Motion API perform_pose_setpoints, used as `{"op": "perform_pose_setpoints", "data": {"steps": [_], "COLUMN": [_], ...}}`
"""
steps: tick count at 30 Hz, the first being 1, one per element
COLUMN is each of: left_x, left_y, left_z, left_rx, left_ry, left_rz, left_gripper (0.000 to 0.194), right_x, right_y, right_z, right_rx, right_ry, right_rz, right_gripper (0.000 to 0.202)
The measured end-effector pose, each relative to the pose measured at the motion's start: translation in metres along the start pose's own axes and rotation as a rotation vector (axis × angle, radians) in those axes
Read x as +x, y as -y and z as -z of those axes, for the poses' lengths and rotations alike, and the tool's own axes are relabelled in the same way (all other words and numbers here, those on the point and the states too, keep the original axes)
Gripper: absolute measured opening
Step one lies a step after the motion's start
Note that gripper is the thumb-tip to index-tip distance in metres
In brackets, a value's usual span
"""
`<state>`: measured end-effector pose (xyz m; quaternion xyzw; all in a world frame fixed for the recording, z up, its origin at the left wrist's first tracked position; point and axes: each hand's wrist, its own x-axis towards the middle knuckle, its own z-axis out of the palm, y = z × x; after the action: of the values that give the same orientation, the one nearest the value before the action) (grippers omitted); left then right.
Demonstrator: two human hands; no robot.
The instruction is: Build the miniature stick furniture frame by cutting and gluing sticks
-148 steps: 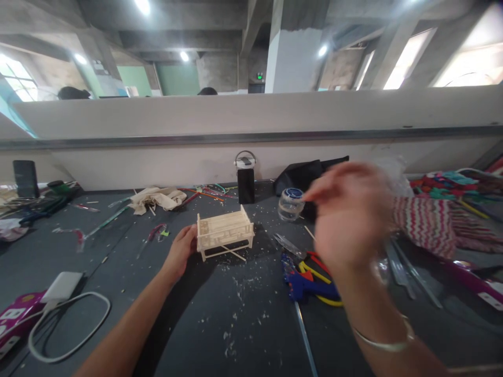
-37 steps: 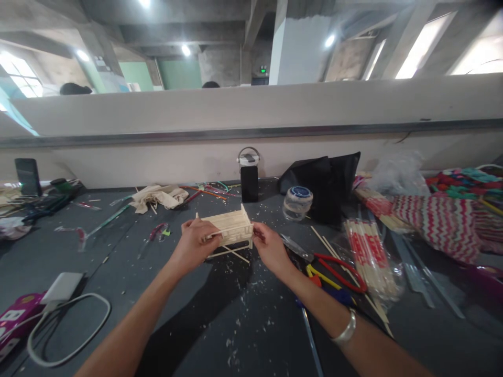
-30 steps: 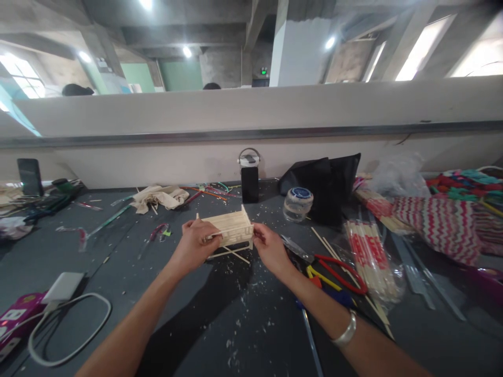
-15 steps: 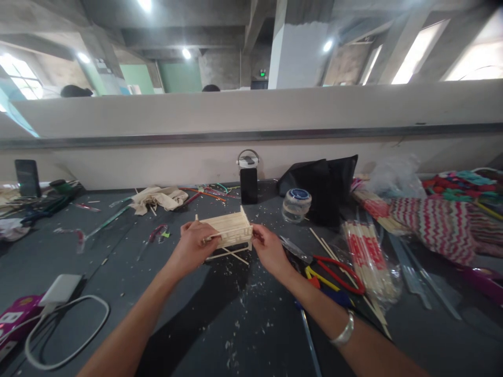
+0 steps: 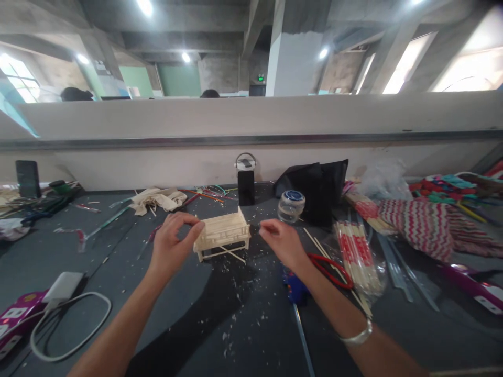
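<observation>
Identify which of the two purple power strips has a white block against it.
The power strip at the picture's left edge: a white block with a looping white cable sits against it. The right-hand strip shows no such block.

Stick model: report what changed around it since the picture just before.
The right hand has let go of the stick model and moved right. The left hand has shifted left; contact at the model's left end is unclear. The model and lidded jar stayed put.
</observation>
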<state>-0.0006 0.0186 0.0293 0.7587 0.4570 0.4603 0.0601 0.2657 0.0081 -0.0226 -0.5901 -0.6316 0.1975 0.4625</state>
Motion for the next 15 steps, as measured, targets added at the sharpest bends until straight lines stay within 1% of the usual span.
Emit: {"op": "perform_pose_setpoints", "data": {"steps": [1,3,5,6,8,10,13,15], "left_x": [-0.002,-0.008,-0.017,-0.022,-0.033,-0.044,-0.056,-0.061], "left_y": [-0.006,-0.016,-0.024,-0.027,-0.032,-0.033,-0.028,-0.020], "left_z": [0.003,0.006,0.001,-0.004,-0.017,-0.032,-0.048,-0.053], "left_rx": [0.004,-0.014,-0.042,-0.055,-0.075,-0.099,-0.071,-0.013], "left_ry": [-0.033,-0.051,-0.052,-0.058,-0.069,-0.033,0.127,0.260], "left_rz": [0.031,0.077,0.102,0.114,0.136,0.124,0.023,-0.021], "left_gripper": [0.019,0.022,0.029,0.034,0.041,0.045,0.046,0.046], "right_x": [-0.003,-0.012,-0.023,-0.029,-0.038,-0.042,-0.039,-0.035], "right_y": [0.001,0.003,0.004,0.005,0.005,0.006,0.007,0.010], "right_z": [0.010,0.024,0.026,0.023,0.009,-0.010,-0.034,-0.043], "right_rx": [-0.037,-0.113,-0.191,-0.230,-0.305,-0.371,-0.448,-0.477], "right_ry": [0.002,0.030,0.089,0.129,0.212,0.277,0.331,0.355], "right_rz": [0.007,0.023,0.045,0.059,0.092,0.127,0.163,0.176], "right_gripper": [0.013,0.015,0.019,0.022,0.027,0.023,0.007,0.008]}}
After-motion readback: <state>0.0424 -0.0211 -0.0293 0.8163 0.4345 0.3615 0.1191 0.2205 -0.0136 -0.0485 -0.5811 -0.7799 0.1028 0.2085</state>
